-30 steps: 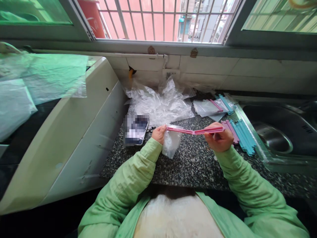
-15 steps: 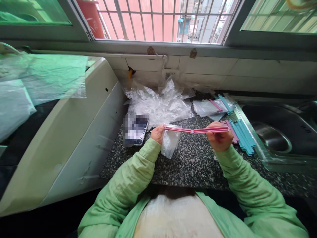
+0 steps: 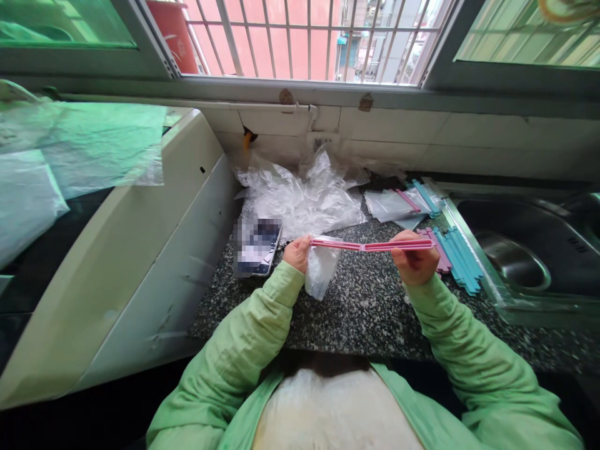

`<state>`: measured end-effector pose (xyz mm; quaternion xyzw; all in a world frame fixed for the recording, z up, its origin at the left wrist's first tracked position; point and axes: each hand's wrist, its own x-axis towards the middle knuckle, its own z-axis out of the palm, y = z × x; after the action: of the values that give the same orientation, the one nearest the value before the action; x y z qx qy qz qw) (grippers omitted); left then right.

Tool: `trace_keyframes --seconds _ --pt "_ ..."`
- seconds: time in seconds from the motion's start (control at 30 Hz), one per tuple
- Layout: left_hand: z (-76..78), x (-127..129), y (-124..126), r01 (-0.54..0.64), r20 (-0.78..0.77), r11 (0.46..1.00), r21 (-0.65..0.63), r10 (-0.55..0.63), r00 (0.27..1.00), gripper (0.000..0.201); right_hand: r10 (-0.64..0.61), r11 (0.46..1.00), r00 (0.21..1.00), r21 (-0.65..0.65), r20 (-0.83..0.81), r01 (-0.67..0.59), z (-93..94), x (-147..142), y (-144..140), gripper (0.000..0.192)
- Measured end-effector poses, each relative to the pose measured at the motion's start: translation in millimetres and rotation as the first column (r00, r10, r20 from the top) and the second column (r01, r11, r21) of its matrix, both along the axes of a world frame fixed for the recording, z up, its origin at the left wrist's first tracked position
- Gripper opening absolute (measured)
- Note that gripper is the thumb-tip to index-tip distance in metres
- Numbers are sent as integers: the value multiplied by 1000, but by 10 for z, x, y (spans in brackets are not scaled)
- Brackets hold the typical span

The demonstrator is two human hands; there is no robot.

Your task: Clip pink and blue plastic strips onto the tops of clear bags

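Observation:
A long pink bag-sealing clip (image 3: pixel 347 245), unfolded nearly straight, stretches between my two hands above the speckled counter. My left hand (image 3: pixel 297 253) is closed on its left end together with the top of a small clear plastic bag (image 3: pixel 321 275), which hangs below. On the clip's other half, my right hand (image 3: pixel 416 261) is closed, fingers wrapped round it from below. Just right of that hand lie pink clips (image 3: pixel 440 253) and several blue clips (image 3: pixel 462 259).
A phone (image 3: pixel 265 247) lies left of my left hand. Behind is a heap of crumpled clear plastic (image 3: pixel 300 194). Flat bags (image 3: pixel 391 205) with a pink and a blue clip lie at the back right. A steel sink (image 3: pixel 504 306) borders the right; a white appliance (image 3: pixel 187 250) stands left.
Both hands keep hold of the pink clip in almost the same place. The hanging bag has shifted very slightly.

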<state>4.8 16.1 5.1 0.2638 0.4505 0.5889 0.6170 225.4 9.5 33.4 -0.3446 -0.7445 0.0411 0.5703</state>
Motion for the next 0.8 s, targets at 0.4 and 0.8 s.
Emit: trace_keyframes --seconds 0.4,0.8 --pt "-7 -44 7 -88 -191 995 46 96 977 36 44 999 996 9 74 -45 -11 -20 23 10" --pt "-20 -43 -18 -53 -319 990 130 93 943 47 172 979 969 -136 180 -148 -107 -202 -7 14"
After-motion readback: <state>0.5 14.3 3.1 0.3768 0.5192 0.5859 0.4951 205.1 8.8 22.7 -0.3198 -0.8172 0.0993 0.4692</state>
